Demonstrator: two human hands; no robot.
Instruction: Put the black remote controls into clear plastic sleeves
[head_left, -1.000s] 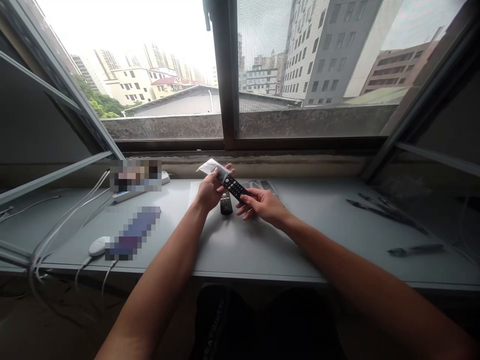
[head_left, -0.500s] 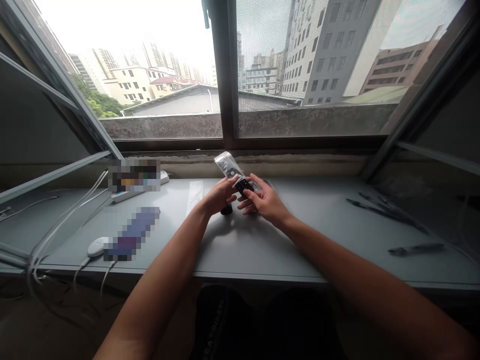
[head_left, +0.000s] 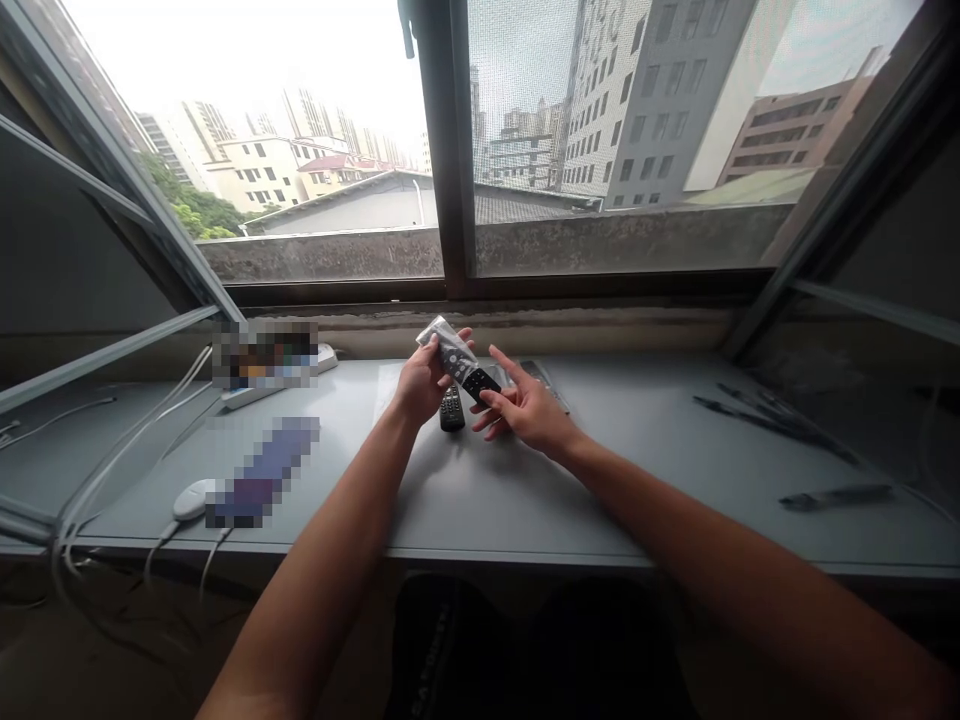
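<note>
My left hand [head_left: 420, 385] grips the upper end of a black remote control [head_left: 466, 370] that is partly inside a clear plastic sleeve [head_left: 439, 338]. The remote slants down to the right, above the grey desk [head_left: 487, 490]. My right hand [head_left: 525, 408] holds its lower end between fingertips, with the index finger raised. A second black remote [head_left: 451, 408] lies flat on the desk just below both hands.
More clear plastic sleeves [head_left: 541, 378] lie on the desk behind my right hand. A white mouse [head_left: 191, 497], white cables [head_left: 127, 450] and a power strip [head_left: 277, 375] sit at the left. Dark pens [head_left: 765, 420] lie at the right. The window frame [head_left: 442, 150] rises behind.
The sleeved remote tipped up toward the window with both hands close together, then came back down to a slant. My left hand shifted back to the sleeve end.
</note>
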